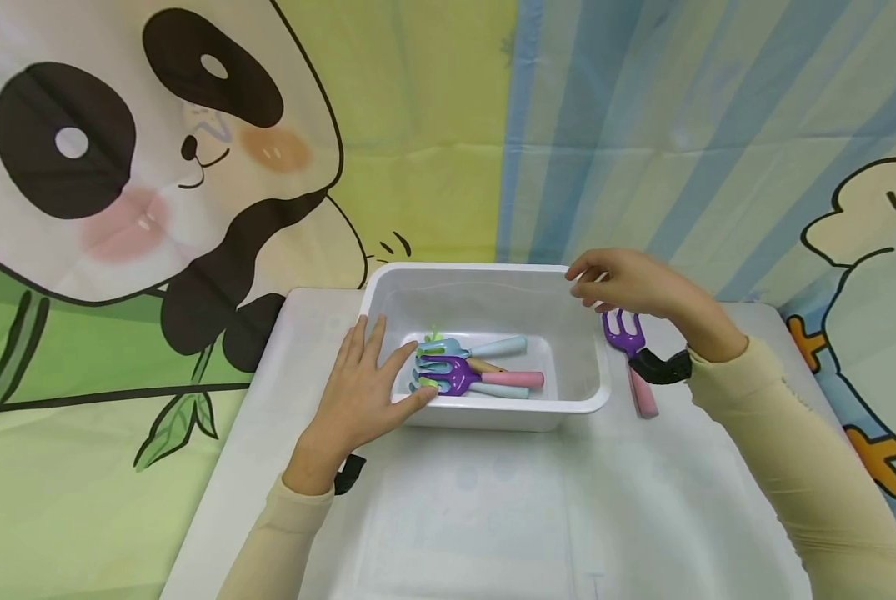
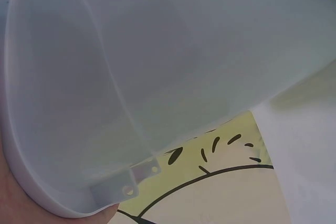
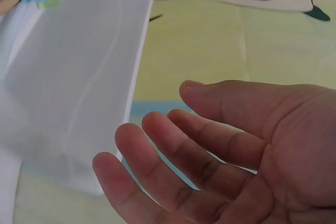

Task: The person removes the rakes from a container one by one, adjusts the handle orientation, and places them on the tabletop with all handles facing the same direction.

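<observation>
Plastic bin (image 1: 493,418) apparently steadied — near-left corner touched by spread left hand (image 1: 363,385); right hand (image 1: 631,283) half-curled, empty — closure judged needed.

No legible text, label, brand, number or sign to be found in any view.
</observation>
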